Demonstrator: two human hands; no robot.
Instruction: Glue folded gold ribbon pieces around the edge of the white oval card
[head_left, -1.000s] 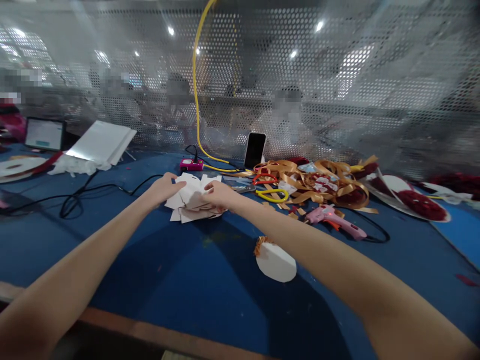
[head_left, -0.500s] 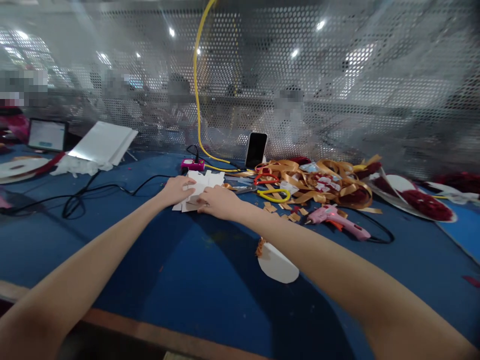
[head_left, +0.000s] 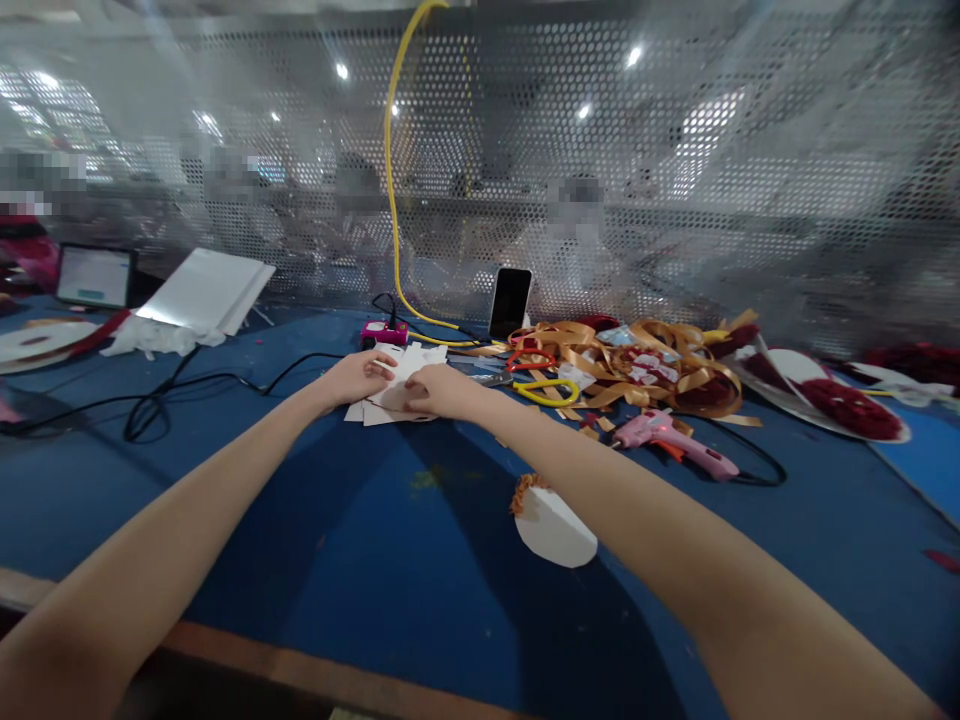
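Both my hands reach to a small stack of white paper pieces [head_left: 405,366] with notched, uneven edges, lying toward the back of the table. My left hand [head_left: 357,378] rests on the left side of the stack, fingers apart and lying over the paper. On the stack's right side my right hand [head_left: 441,390] has its fingers curled down at a paper piece, thumb toward the near edge; the fingertips are partly hidden. Beneath my right forearm lies a rounded white piece [head_left: 556,528] with a copper-brown frilled trim [head_left: 525,492] at its upper left.
Scissors with yellow handles [head_left: 547,391] lie right of my right hand, before a tangle of golden-brown ribbon [head_left: 660,350]. A pink glue gun [head_left: 675,440] rests farther right. A phone [head_left: 511,302] stands by the perforated screen [head_left: 300,200]. Black cable [head_left: 217,372] crosses the left side.
My right hand has shifted slightly right and up over the paper stack, and its fingers are more curled. My left hand has hardly moved.
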